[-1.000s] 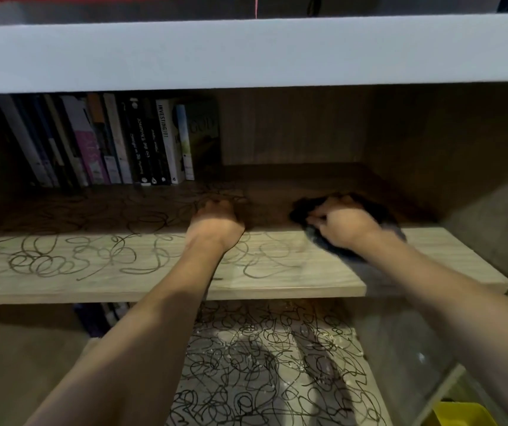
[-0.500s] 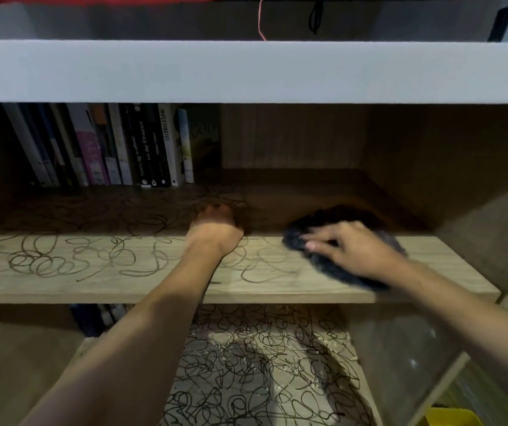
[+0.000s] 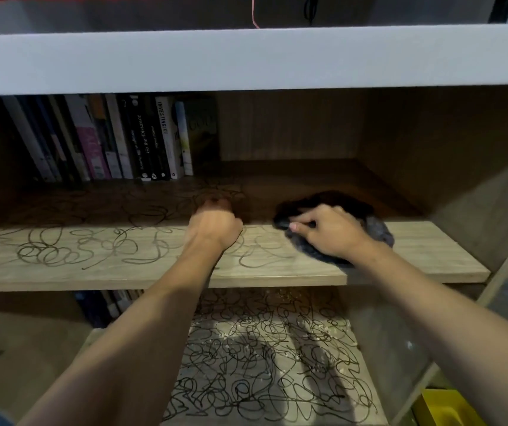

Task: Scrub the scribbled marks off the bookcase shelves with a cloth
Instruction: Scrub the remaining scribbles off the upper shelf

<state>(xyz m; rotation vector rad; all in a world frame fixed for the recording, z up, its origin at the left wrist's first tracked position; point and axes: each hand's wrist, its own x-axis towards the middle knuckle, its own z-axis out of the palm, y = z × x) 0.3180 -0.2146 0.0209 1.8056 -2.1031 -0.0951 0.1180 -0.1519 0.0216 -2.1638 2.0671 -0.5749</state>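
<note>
Pressing down with my right hand [image 3: 332,233], I hold the dark cloth [image 3: 378,232] under curled fingers against the middle shelf [image 3: 431,250], toward its right end and near the front edge, where the wood beyond the cloth looks bare of marks. My left hand [image 3: 214,224] rests on the same shelf near its centre, fingers curled under into a loose fist that holds nothing, sitting right on the scribbled marks [image 3: 71,250] that spread leftward along the front edge. Books [image 3: 142,139] stand at the shelf's back left, and the lower shelf [image 3: 261,358] is thick with black scribbles.
</note>
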